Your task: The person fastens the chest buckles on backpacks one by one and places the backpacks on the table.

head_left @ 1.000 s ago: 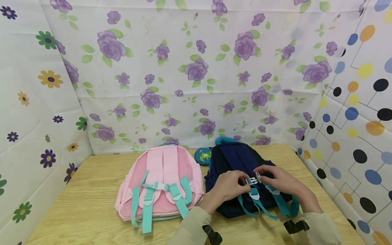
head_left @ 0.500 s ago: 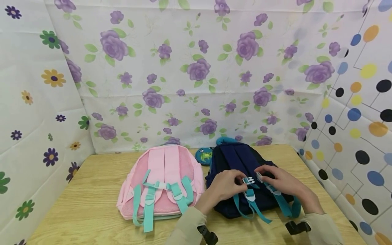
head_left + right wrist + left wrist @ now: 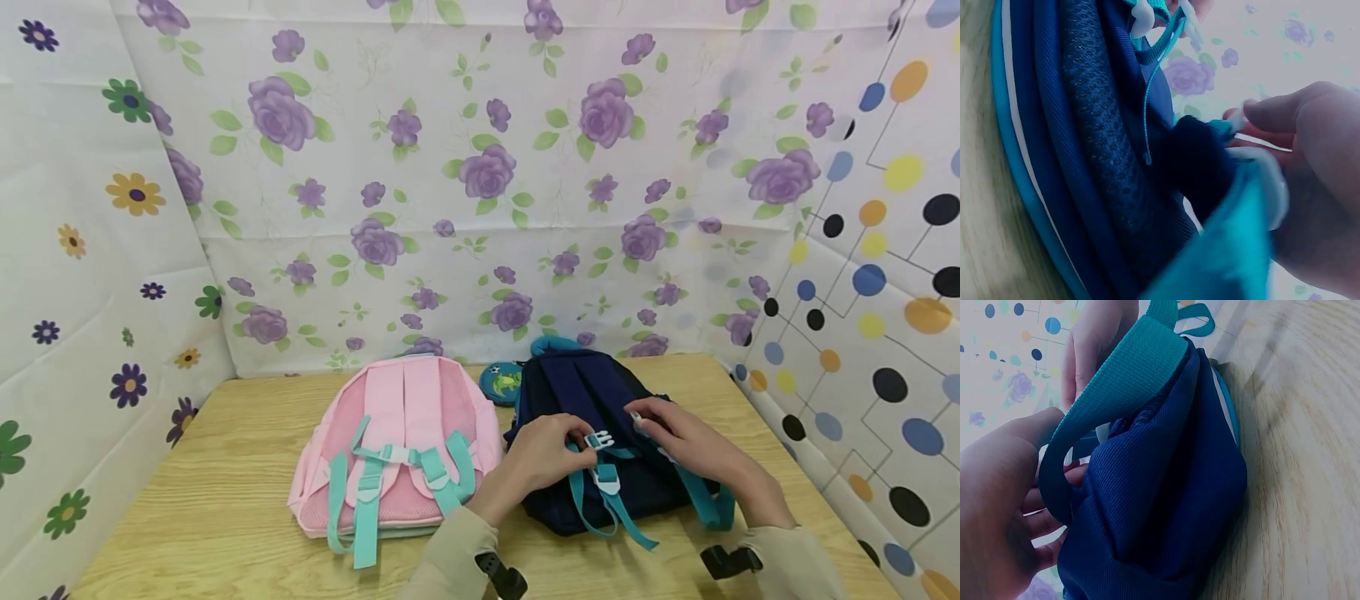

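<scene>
A navy backpack [image 3: 581,392] lies on the table with its strap side up. My left hand [image 3: 542,454] pinches the pronged half of a white buckle [image 3: 602,440], its prongs pointing right. To its right, my right hand [image 3: 686,437] pinches the other buckle half [image 3: 1239,120] between thumb and forefinger, mostly covered by the fingers in the head view. A gap separates the two halves. In the left wrist view a teal strap [image 3: 1125,372] crosses in front of my left fingertips. A white strap adjuster [image 3: 606,478] hangs below the pronged half.
A pink backpack [image 3: 401,392] with teal straps and a fastened white buckle [image 3: 397,454] lies to the left. A round blue pouch [image 3: 500,382] with a green figure sits between the bags. Patterned cloths [image 3: 420,167] surround the wooden table [image 3: 202,483] on three sides.
My left hand has moved slightly left with the pronged half, widening the gap between the buckle halves. My right hand has stayed nearly in place, its buckle half now more hidden.
</scene>
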{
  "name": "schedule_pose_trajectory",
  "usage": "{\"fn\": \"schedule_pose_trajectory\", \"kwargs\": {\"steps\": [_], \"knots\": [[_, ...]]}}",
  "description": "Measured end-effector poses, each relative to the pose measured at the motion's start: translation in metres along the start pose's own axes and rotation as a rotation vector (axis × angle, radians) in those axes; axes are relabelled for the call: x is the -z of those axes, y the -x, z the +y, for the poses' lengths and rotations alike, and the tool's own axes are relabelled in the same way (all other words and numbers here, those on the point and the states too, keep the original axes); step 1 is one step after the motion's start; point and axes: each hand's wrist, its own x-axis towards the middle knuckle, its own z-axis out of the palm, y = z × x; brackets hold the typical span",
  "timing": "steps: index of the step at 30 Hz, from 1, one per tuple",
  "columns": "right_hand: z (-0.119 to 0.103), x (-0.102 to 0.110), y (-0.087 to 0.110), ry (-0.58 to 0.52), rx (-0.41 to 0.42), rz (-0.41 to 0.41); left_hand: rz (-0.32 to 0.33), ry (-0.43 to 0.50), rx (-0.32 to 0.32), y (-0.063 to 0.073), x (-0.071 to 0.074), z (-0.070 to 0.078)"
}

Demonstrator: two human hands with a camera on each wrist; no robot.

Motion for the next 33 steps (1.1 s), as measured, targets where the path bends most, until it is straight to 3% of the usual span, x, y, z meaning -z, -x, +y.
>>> {"fn": "schedule_pose_trajectory", "kwargs": {"steps": [7, 15, 33], "knots": [[-0.003, -0.001, -0.005, 0.078, 0.06, 0.066, 0.008, 0.049, 0.004, 0.0, -0.001, -0.001], [-0.006, 0.002, -0.006, 0.136, 0.09, 0.122, 0.022, 0.044, -0.005, -0.002, -0.002, -0.002], [-0.012, 0.001, -0.012, 0.142, 0.255, 0.088, 0.012, 0.057, -0.031, -0.006, 0.001, -0.003]]}}
